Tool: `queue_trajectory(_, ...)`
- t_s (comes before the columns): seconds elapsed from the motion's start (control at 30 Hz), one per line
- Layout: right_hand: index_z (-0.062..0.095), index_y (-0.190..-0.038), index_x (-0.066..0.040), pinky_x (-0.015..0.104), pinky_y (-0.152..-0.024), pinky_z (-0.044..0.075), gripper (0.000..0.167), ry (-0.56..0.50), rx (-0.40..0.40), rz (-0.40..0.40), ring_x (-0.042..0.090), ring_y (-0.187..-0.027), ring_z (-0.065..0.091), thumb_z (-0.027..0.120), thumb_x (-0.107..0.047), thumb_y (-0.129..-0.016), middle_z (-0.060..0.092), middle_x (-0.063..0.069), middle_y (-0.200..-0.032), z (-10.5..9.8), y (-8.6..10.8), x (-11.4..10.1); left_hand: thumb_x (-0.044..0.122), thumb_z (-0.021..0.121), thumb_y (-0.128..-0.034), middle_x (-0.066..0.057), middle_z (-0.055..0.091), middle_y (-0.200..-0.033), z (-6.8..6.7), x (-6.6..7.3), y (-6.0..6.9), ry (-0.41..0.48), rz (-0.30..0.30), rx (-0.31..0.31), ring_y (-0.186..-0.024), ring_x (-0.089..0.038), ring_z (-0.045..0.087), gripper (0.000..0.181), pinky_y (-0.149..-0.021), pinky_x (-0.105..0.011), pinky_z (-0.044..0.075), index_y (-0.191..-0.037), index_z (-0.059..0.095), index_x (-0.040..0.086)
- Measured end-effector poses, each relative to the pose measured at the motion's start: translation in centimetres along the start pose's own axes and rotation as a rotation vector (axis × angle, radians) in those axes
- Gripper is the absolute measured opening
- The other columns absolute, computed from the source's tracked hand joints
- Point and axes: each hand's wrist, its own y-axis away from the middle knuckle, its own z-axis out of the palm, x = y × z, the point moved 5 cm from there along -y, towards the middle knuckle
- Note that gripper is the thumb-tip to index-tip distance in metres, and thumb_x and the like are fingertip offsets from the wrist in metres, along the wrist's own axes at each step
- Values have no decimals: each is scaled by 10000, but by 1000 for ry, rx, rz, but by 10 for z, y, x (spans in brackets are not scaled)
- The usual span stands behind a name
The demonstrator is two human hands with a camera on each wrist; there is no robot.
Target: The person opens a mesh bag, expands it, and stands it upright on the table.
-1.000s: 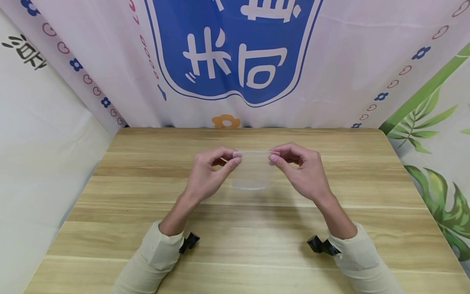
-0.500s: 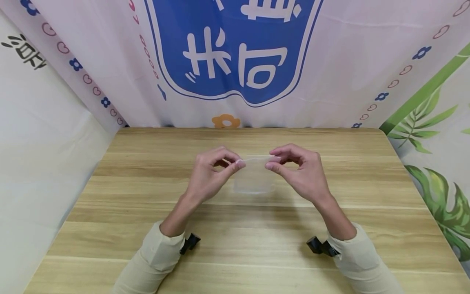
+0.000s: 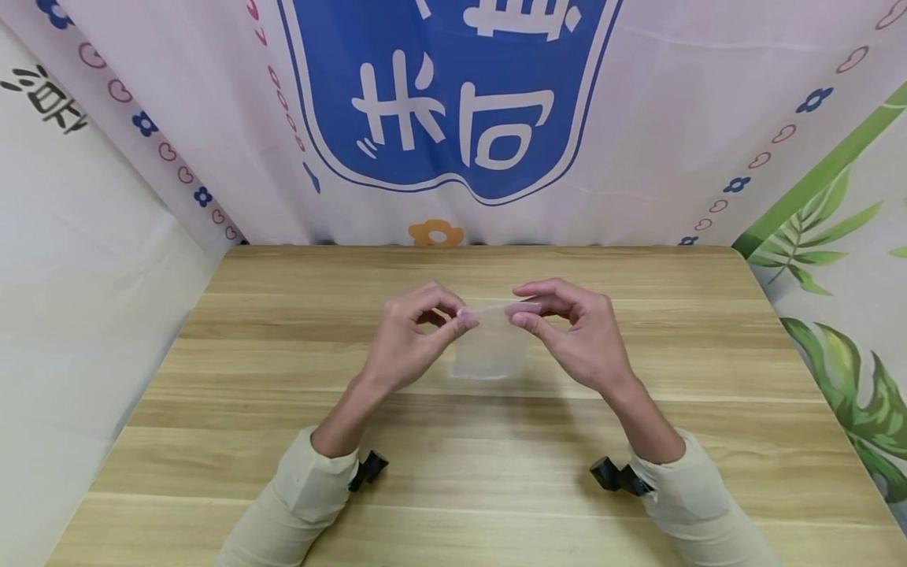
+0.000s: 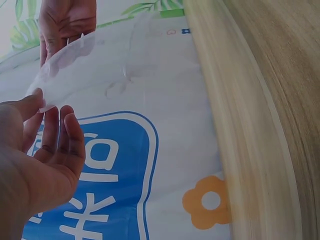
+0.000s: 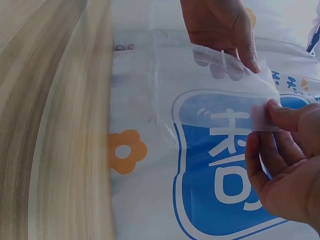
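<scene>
Film (image 3: 490, 353), see-through, hangs over the worktop (image 3: 453, 472), its upper edge running crosswise between the left hand (image 3: 418, 335) and right hand (image 3: 575, 335); both hands' fingers pinch opposite ends of that edge, the rest dropping below them, neither hand nearer.

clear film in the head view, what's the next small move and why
Probably ease the left hand and right hand slightly apart to straighten the clear film: both hands pinch its upper edge, which bows between them in the left wrist view.
</scene>
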Motion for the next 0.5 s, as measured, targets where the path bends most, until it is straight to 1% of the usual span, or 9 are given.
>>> queue_trajectory(0.1, 755, -1185, 21, 170, -797, 621, 285, -7, -5, -12, -4, -893, 775, 797, 73, -908, 830, 167, -977, 0, 0, 0, 48, 792, -965, -100, 772, -949, 0, -1, 0, 1, -8, -9, -826, -140, 708, 30, -733, -269, 657, -973, 805, 22)
queue_trajectory(0.2, 745, -1201, 34, 167, -795, 623, 305, -9, 2, -16, -5, -882, 778, 789, 93, -905, 828, 177, -982, -1, -1, 0, 41, 759, -990, -105, 778, -983, -1, -1, 0, 1, -12, -21, -853, -142, 710, 75, -747, -266, 656, -1031, 821, 26)
queue_trajectory(0.3, 753, -1181, 27, 166, -794, 619, 297, 1, 17, -17, -7, -867, 772, 803, 88, -895, 828, 171, -963, -1, 0, 0, 38, 742, -1003, -109, 782, -1010, 0, 0, 0, 6, -3, -27, -862, -141, 707, 106, -751, -273, 657, -1069, 824, 29)
queue_trajectory(0.4, 767, -1141, 15, 167, -814, 618, 274, 14, 38, -18, -4, -843, 763, 824, 81, -881, 825, 163, -927, -1, 0, 0, 36, 749, -997, -106, 782, -1009, -1, 1, 0, 10, 7, -21, -859, -134, 705, 94, -743, -279, 657, -1052, 826, 33)
queue_trajectory(0.5, 777, -1107, 2, 171, -805, 616, 258, 27, 55, -13, 10, -814, 751, 848, 64, -867, 820, 149, -898, -1, 0, 0, 28, 774, -975, -105, 779, -989, 0, 2, 0, 16, 12, -9, -863, -138, 711, 59, -736, -282, 659, -1003, 826, 32)
